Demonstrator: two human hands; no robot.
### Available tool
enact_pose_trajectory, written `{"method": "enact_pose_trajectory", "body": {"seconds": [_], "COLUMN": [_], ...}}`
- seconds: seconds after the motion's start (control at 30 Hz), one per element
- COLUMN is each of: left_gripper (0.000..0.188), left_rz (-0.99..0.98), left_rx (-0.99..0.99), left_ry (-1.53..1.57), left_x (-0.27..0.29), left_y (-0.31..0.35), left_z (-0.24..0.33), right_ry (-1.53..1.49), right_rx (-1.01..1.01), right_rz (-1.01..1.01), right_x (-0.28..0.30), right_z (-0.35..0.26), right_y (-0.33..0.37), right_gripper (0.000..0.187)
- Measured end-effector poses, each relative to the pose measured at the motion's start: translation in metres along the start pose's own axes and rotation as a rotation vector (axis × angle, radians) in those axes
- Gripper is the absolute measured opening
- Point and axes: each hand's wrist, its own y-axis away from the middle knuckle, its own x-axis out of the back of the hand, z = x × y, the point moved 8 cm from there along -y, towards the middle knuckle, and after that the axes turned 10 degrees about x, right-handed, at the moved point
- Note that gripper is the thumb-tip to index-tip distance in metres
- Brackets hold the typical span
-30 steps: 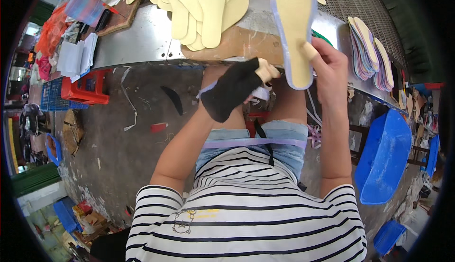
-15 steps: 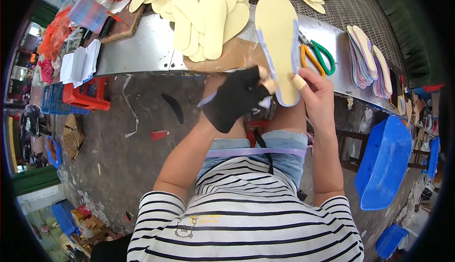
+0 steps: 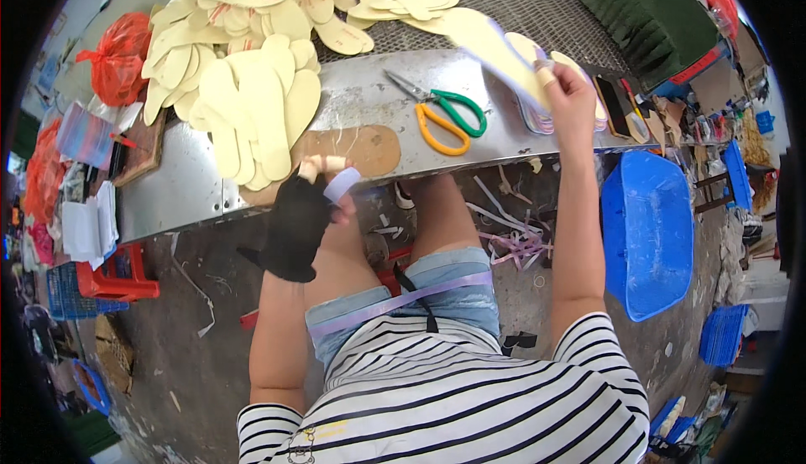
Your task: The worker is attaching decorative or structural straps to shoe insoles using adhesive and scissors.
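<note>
My right hand [image 3: 569,99] pinches one end of a cream insole [image 3: 494,51] with a lavender edge, slightly blurred. It is held at the right of the metal bench, above stacked insoles [image 3: 537,121]. My left hand [image 3: 298,225], in a black fingerless glove with covered fingertips, is closed on a curled pale lavender strip [image 3: 342,185] at the bench's front edge. Just beyond it lies a brown sole-shaped pad [image 3: 369,146]. Scissors [image 3: 426,99] with one green and one orange handle rest between my hands, blades apart. A heap of cream insoles [image 3: 252,99] covers the bench's left part.
More insoles are piled on the dark mesh surface [image 3: 386,42] behind. At left are a red bag [image 3: 119,59], white papers [image 3: 88,225] and a red stool [image 3: 126,272]. A blue tub [image 3: 646,237] stands at right below the bench; lavender scraps [image 3: 520,244] lie on the floor.
My right hand has carried the edged insole away to the right, toward the stacks. My left hand has let go of it and moved left, now with the lavender strip. The view has turned.
</note>
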Motion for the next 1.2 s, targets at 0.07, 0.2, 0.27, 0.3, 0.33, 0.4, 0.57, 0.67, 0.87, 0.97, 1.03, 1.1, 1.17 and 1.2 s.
{"method": "enact_pose_trajectory", "body": {"seconds": [0.07,0.2,0.27,0.3,0.33,0.4,0.57,0.67,0.87,0.97,1.03,1.1,1.17,1.2], "left_gripper": [0.032,0.026,0.025,0.025,0.023,0.018,0.013,0.016,0.016,0.029,0.041,0.049,0.051,0.049], "left_rz": [-0.184,-0.263,-0.143,-0.067,-0.033,0.025,0.045,0.006,0.443,0.872,1.016,1.129,1.121,1.061], "left_rx": [0.043,-0.033,-0.06,-0.074,-0.07,-0.08,-0.104,-0.074,-0.312,-0.475,-0.523,-0.465,-0.469,-0.371], "left_ry": [0.254,0.412,0.299,0.179,0.182,0.208,0.147,0.054,-0.375,-0.937,-1.11,-1.246,-1.279,-1.161], "left_x": [-0.015,-0.017,-0.013,-0.013,-0.013,-0.019,-0.028,-0.035,0.091,0.128,0.119,0.103,0.097,0.11], "left_y": [0.004,0.013,0.014,0.015,0.016,0.015,0.02,0.026,0.029,0.027,0.011,-0.003,-0.011,-0.017], "left_z": [-0.001,0.004,0.006,0.006,0.006,0.011,0.004,0.007,0.018,0.042,0.052,0.049,0.049,0.046], "right_ry": [0.155,0.799,0.657,0.431,0.269,-0.065,-0.788,-0.959,-1.565,-0.948,-0.918,-0.669,-0.729,-0.73], "right_rx": [0.026,0.384,0.439,0.248,0.088,-0.123,-0.254,-0.228,0.124,-0.006,-0.221,-0.295,-0.321,-0.375], "right_rz": [0.076,0.179,0.166,0.085,-0.121,-0.514,-0.658,-0.273,-0.237,0.075,-0.127,-0.256,-0.541,-0.541], "right_x": [0.029,0.028,0.01,0.003,-0.019,-0.068,-0.165,-0.156,0.011,0.025,-0.007,-0.072,-0.134,-0.155], "right_z": [0.027,-0.002,-0.025,-0.027,-0.035,-0.057,-0.1,-0.087,-0.138,-0.116,-0.069,-0.05,-0.061,-0.072], "right_y": [-0.022,-0.02,0.004,0.016,0.037,0.086,0.144,0.137,0.028,0.018,0.03,0.068,0.103,0.116], "right_gripper": [0.018,0.019,0.019,0.019,0.019,0.019,0.024,0.026,0.011,0.017,0.033,0.032,0.029,0.026]}}
